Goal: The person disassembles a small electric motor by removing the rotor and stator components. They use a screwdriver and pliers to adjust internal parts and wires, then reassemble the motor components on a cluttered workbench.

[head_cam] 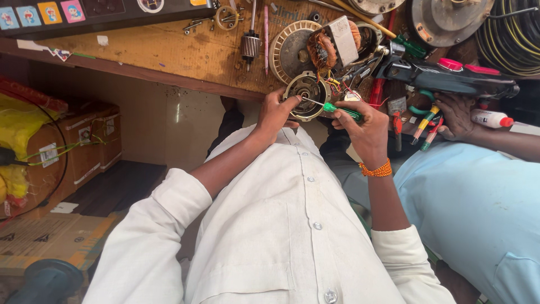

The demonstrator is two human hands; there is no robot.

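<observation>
My left hand (277, 111) grips the edge of a round metal motor housing (305, 90) at the front edge of the wooden workbench (185, 53). My right hand (363, 126) holds a green-handled screwdriver (343, 111), its thin shaft pointing left into the housing's face. An orange thread band sits on my right wrist. Behind the housing lie a copper-wound stator (329, 48) and a ribbed round cover (289, 48).
A co-worker in a light blue shirt stands at my right, their hand (457, 115) resting among screwdrivers (426, 121) on the bench. A dark power tool (444, 76), coiled cable (514, 36), a rotor (250, 44) and cardboard boxes (84, 146) at left surround me.
</observation>
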